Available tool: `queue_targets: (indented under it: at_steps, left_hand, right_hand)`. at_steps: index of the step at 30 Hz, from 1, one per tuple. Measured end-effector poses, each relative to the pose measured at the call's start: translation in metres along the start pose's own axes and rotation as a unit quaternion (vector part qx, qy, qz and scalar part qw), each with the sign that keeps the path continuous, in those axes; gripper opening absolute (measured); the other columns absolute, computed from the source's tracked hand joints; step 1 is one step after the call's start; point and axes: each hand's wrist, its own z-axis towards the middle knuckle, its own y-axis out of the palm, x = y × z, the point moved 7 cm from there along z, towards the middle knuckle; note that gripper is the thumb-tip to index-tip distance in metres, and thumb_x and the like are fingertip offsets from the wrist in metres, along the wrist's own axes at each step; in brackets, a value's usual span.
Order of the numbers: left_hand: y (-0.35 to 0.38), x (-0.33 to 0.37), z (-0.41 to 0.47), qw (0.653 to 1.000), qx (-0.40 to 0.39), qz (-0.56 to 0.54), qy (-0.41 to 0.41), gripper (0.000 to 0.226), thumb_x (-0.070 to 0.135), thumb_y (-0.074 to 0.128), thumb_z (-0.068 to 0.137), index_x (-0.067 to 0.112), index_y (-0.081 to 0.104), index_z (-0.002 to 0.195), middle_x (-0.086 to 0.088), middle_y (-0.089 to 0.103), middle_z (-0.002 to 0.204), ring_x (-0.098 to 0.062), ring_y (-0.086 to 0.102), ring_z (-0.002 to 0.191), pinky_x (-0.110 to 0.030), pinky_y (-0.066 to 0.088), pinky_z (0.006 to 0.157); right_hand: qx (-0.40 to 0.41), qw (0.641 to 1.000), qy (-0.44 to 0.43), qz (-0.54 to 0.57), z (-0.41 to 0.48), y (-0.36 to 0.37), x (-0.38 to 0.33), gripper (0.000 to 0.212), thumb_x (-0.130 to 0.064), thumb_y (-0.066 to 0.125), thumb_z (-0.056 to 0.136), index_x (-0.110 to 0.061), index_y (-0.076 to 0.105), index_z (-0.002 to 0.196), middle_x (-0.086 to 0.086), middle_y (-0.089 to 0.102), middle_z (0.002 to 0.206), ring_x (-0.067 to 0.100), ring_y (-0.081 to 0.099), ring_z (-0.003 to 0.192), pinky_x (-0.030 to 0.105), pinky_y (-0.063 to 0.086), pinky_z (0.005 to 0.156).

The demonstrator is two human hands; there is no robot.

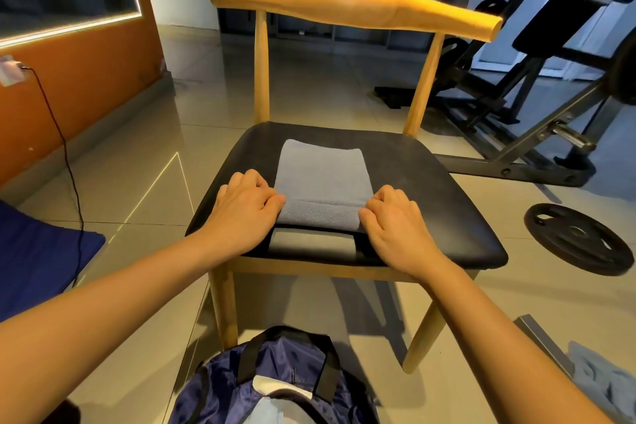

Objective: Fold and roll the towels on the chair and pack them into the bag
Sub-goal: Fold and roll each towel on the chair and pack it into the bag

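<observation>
A grey-blue towel [320, 175] lies folded into a narrow strip on the black seat of a wooden chair [430, 189]. Its near end is turned into a short roll [318, 217]. My left hand [246, 210] grips the roll's left end and my right hand [395, 220] grips its right end, fingers curled on the cloth. The strip's far part lies flat toward the chair back. A dark blue bag [275, 382] with black handles sits open on the floor below the seat's front edge, something pale inside it.
A black weight plate [578, 237] lies on the tiles at right, with a gym bench frame [516, 134] behind it. Blue fabric [38, 258] and a black cable [69, 165] are at left by the orange wall. Grey cloth [599, 379] lies at lower right.
</observation>
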Motion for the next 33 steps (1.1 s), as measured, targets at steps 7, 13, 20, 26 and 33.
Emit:
queue_targets:
  at_steps: [7,13,20,26,33]
  left_hand:
    - [-0.020,-0.001,0.005,0.995,0.078,-0.018,0.055,0.023,0.043,0.065,0.094,0.027,0.063,0.078,0.010,0.056,0.085,-0.012,0.051,0.086,-0.033,0.045,0.079]
    - [-0.014,0.013,-0.017,0.955,0.082,0.061,0.277,0.040,0.049,0.049,0.100,0.020,0.076,0.106,0.003,0.063,0.101,-0.013,0.052,0.091,-0.034,0.047,0.074]
    - [-0.009,0.004,-0.010,0.980,0.051,0.037,0.189,0.051,0.060,0.038,0.099,0.024,0.071,0.111,0.008,0.054,0.118,-0.011,0.047,0.111,-0.036,0.043,0.094]
    - [-0.005,0.001,-0.003,0.994,0.020,0.003,0.105,0.041,0.043,0.038,0.106,0.020,0.072,0.099,0.011,0.048,0.115,-0.009,0.041,0.110,-0.039,0.037,0.102]
    - [-0.019,-0.001,0.006,0.995,0.082,-0.001,0.062,0.031,0.052,0.060,0.093,0.026,0.062,0.077,0.009,0.056,0.092,-0.013,0.047,0.093,-0.034,0.039,0.084]
  right_hand:
    - [0.067,0.994,0.039,0.081,0.005,-0.013,0.016,0.026,-0.041,0.066,0.092,-0.026,0.057,0.073,-0.006,0.049,0.085,0.016,0.047,0.085,0.034,0.037,0.074]
    - [0.137,0.985,-0.108,-0.003,-0.009,-0.016,0.001,0.019,-0.035,0.065,0.096,-0.018,0.074,0.094,-0.004,0.057,0.097,0.017,0.050,0.087,0.041,0.046,0.073]
    - [0.059,0.994,-0.093,-0.013,-0.006,-0.010,0.004,0.031,-0.046,0.056,0.099,-0.020,0.070,0.110,-0.003,0.054,0.119,0.019,0.050,0.107,0.036,0.043,0.089]
    - [-0.022,0.997,-0.054,0.041,-0.001,-0.007,0.004,0.031,-0.036,0.043,0.107,-0.028,0.059,0.082,-0.003,0.050,0.132,0.017,0.042,0.121,0.036,0.033,0.099]
    - [0.036,0.998,-0.016,0.044,0.005,-0.010,0.011,0.030,-0.046,0.054,0.100,-0.024,0.067,0.083,-0.007,0.054,0.116,0.012,0.047,0.107,0.035,0.037,0.092]
